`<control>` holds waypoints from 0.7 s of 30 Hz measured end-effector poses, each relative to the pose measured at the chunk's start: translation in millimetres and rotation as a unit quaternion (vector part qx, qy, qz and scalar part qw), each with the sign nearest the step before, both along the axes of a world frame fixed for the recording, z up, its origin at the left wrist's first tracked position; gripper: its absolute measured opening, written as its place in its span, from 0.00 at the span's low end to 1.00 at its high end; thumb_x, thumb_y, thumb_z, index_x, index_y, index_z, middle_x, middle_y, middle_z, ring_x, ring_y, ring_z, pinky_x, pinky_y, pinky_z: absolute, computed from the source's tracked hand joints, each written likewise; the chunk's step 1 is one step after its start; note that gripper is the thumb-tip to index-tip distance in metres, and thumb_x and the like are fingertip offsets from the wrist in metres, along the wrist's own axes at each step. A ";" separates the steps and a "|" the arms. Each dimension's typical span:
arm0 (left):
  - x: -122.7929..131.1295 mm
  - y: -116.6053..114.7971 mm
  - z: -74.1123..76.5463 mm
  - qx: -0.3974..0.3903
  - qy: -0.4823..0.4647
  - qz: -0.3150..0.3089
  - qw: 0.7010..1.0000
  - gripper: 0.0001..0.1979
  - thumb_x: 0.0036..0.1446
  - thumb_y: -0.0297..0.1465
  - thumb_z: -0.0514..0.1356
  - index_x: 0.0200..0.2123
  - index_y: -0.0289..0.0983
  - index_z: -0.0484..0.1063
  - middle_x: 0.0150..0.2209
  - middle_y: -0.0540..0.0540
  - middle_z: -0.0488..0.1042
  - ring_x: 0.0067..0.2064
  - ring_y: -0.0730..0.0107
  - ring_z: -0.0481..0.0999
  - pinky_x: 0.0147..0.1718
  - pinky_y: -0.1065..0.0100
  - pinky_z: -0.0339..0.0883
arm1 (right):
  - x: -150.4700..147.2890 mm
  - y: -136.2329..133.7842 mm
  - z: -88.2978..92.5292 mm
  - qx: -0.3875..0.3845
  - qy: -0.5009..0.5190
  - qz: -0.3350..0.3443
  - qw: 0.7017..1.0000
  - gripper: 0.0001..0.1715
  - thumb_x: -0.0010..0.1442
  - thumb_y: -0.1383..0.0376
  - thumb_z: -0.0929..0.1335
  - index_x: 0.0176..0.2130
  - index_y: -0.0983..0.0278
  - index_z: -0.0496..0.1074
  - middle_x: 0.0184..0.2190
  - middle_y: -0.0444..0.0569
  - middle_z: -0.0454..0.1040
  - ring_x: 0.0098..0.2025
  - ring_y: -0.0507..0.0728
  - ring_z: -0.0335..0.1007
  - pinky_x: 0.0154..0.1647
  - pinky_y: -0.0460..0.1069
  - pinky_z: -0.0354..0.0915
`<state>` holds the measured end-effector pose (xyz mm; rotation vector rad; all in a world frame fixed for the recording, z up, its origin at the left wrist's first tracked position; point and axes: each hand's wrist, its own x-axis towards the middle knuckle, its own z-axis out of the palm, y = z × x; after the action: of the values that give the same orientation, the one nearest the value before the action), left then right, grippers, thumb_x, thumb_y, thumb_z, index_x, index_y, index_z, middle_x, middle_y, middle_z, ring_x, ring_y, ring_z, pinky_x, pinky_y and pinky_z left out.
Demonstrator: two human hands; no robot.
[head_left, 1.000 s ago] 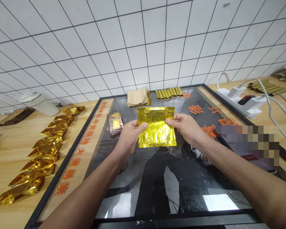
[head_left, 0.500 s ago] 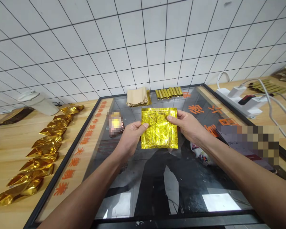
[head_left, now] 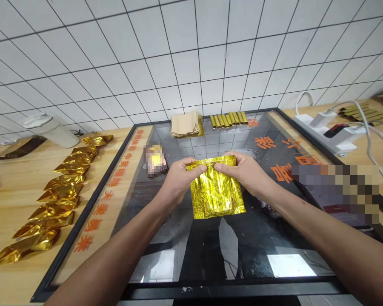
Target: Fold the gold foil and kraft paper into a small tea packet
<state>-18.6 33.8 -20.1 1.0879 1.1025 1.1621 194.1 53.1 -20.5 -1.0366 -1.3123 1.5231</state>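
Note:
A square gold foil bag hangs above the dark glass tabletop in the middle of the head view. My left hand pinches its top edge on the left side. My right hand pinches the same edge on the right, thumbs close together near the middle. Both hands are closed on the bag, which slopes down toward me.
A row of several folded gold foil pieces lies on the wooden bench at left. Brown paper bags and gold tubes sit at the glass's far edge. A white power strip with cables lies at right. A white jar lies at far left.
Both hands have slid inward along the bag's top edge and lowered slightly. The bag has tipped from facing me to sloping down toward me.

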 end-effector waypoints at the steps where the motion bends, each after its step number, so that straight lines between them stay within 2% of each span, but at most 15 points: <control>1: 0.8 -0.8 0.2 0.001 0.006 0.000 1.000 0.20 0.44 0.42 0.81 0.32 0.36 0.82 0.31 0.47 0.82 0.31 0.66 0.78 0.33 0.67 0.69 | -1.1 -0.7 0.3 0.002 -0.003 -0.007 1.000 0.24 0.47 0.50 0.85 0.32 0.59 0.77 0.27 0.40 0.74 0.29 0.54 0.68 0.32 0.50 0.64; 3: 1.9 -2.2 0.7 0.004 0.022 0.007 1.000 0.20 0.45 0.44 0.81 0.31 0.36 0.81 0.30 0.48 0.81 0.30 0.67 0.76 0.32 0.67 0.67 | -2.8 -1.9 0.8 0.006 -0.008 -0.011 1.000 0.25 0.48 0.49 0.85 0.31 0.59 0.76 0.26 0.40 0.73 0.28 0.54 0.66 0.31 0.50 0.62; 6: 2.1 -3.4 0.3 0.008 0.049 0.019 0.999 0.20 0.46 0.46 0.79 0.30 0.36 0.82 0.29 0.47 0.80 0.29 0.67 0.75 0.31 0.67 0.65 | -4.6 -3.3 2.0 -0.007 -0.002 -0.007 1.000 0.24 0.49 0.48 0.84 0.33 0.59 0.77 0.28 0.41 0.76 0.29 0.55 0.69 0.32 0.51 0.63; 12: 3.1 -2.9 -2.5 0.009 0.042 0.021 0.999 0.20 0.47 0.46 0.79 0.34 0.36 0.86 0.33 0.45 0.83 0.32 0.65 0.77 0.34 0.65 0.69 | -5.9 -5.0 5.0 -0.013 -0.013 -0.023 1.000 0.25 0.47 0.47 0.85 0.32 0.58 0.77 0.26 0.42 0.78 0.27 0.56 0.70 0.30 0.51 0.63; 18: 0.3 -1.0 0.4 0.008 0.054 0.030 0.998 0.19 0.46 0.46 0.79 0.29 0.36 0.84 0.28 0.46 0.80 0.29 0.67 0.73 0.31 0.67 0.65 | -1.3 -0.8 2.3 0.017 -0.029 -0.022 0.999 0.19 0.51 0.50 0.83 0.32 0.59 0.80 0.28 0.43 0.79 0.30 0.55 0.70 0.34 0.52 0.66; 21: -3.4 0.8 2.6 0.019 0.064 0.012 0.998 0.20 0.49 0.48 0.78 0.29 0.36 0.83 0.29 0.46 0.80 0.30 0.67 0.72 0.32 0.67 0.64 | 2.9 3.6 -0.6 0.014 -0.026 -0.012 0.999 0.18 0.52 0.50 0.82 0.33 0.59 0.82 0.30 0.45 0.81 0.31 0.56 0.72 0.36 0.53 0.67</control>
<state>-22.0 34.6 -17.6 1.1948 1.1983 1.1488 197.0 56.7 -21.1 -1.0784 -1.3481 1.4645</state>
